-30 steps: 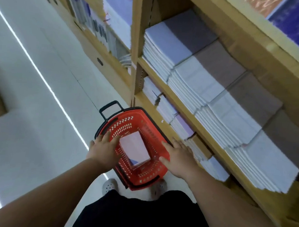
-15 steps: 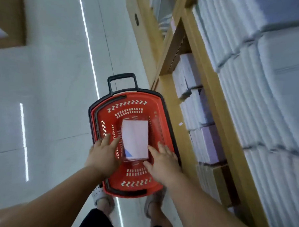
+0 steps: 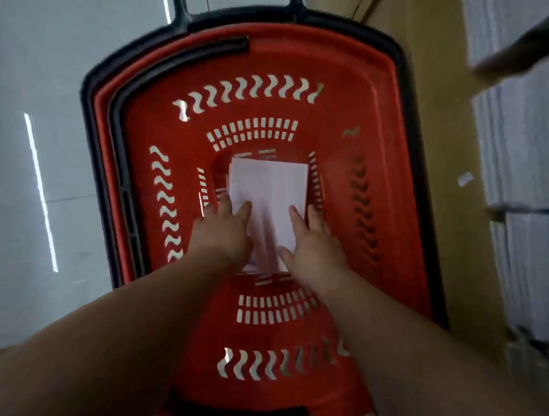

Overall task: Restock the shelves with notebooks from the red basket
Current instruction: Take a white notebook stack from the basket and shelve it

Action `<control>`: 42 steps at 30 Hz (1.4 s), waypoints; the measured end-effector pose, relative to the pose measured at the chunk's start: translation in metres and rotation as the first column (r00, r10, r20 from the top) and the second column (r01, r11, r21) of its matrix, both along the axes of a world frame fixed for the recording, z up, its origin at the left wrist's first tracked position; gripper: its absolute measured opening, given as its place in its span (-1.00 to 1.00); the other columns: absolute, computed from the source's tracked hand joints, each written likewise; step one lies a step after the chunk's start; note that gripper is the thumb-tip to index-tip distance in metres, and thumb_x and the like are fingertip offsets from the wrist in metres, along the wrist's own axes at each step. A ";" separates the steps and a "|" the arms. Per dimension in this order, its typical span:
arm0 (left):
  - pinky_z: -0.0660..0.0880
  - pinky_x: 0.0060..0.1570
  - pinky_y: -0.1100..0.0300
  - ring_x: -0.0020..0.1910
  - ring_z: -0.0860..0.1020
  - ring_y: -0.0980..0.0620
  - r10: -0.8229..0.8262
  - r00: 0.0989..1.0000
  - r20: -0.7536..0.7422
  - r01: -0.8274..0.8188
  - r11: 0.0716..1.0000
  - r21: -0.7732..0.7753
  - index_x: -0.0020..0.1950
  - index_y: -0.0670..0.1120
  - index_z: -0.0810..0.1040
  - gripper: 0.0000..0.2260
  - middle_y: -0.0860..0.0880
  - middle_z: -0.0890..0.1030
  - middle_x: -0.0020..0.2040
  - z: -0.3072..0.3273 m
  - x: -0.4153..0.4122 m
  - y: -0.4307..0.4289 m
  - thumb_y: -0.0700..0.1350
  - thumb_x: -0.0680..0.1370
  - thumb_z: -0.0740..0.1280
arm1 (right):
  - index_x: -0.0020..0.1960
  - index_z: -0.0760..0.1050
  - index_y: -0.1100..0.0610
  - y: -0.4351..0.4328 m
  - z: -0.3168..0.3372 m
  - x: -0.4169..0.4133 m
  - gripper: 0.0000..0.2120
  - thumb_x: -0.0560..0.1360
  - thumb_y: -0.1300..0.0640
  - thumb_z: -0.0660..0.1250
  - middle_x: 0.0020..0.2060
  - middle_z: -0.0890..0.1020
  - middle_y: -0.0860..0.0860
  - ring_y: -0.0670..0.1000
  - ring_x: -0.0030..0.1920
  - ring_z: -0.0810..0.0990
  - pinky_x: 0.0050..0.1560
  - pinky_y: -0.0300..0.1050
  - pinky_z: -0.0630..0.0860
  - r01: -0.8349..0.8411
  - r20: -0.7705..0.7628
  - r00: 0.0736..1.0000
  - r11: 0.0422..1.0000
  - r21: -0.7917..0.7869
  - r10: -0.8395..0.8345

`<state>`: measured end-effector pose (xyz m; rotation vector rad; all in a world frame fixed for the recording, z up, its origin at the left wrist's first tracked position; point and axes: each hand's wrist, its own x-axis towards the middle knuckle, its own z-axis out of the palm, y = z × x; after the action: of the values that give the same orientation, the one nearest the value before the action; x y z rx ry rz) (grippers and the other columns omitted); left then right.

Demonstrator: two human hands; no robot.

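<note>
A pale, glossy floor (image 3: 37, 71) fills the left of the head view and wooden shelves (image 3: 433, 152) run down the right, their bays packed with white shelved stacks (image 3: 527, 156). Between them stands the red basket (image 3: 351, 85), black-rimmed, with 2 bare forearms reaching down into it. The notebooks (image 3: 267, 188) to be restocked lie flat in a small pile at the centre of the basket's floor, pale cover up, not yet lifted. The left hand (image 3: 221, 234) rests against the pile's left edge and the right hand (image 3: 315, 247) against its right. Both are spread wide with fingers stretched forward, some lying on the top cover, and neither is visibly closed round anything. Whether any fingertips have slid under the pile cannot be told. The step appears to be gathering the pile for the lift to the shelves. The likely risk is that both hands sit at the near end, so the far end could sag and the loose notebooks fan apart or slide back into the basket. The basket's inward-sloping walls leave little room beside the pile, which could stop the fingers getting fully underneath. A small white scrap (image 3: 465, 179) sits on the shelf face.
</note>
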<state>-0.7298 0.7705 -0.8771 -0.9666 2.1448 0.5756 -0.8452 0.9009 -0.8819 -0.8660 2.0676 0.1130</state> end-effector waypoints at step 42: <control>0.47 0.31 -0.11 0.40 0.40 0.00 0.901 0.406 -0.154 -0.733 0.421 0.534 0.55 0.25 0.03 -0.26 0.11 0.37 0.46 -0.130 0.002 0.018 -0.02 0.56 0.44 | 0.53 -0.43 -0.32 0.001 -0.134 0.000 -0.23 0.67 -0.13 0.14 0.63 0.03 0.11 0.20 0.58 0.19 0.54 0.19 0.19 0.587 0.099 0.805 0.809 0.001 -0.585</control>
<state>-0.7275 0.7888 -1.0073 -1.8145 1.5656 1.8043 -0.8457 0.9015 -1.0158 -0.2037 2.1557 -0.2936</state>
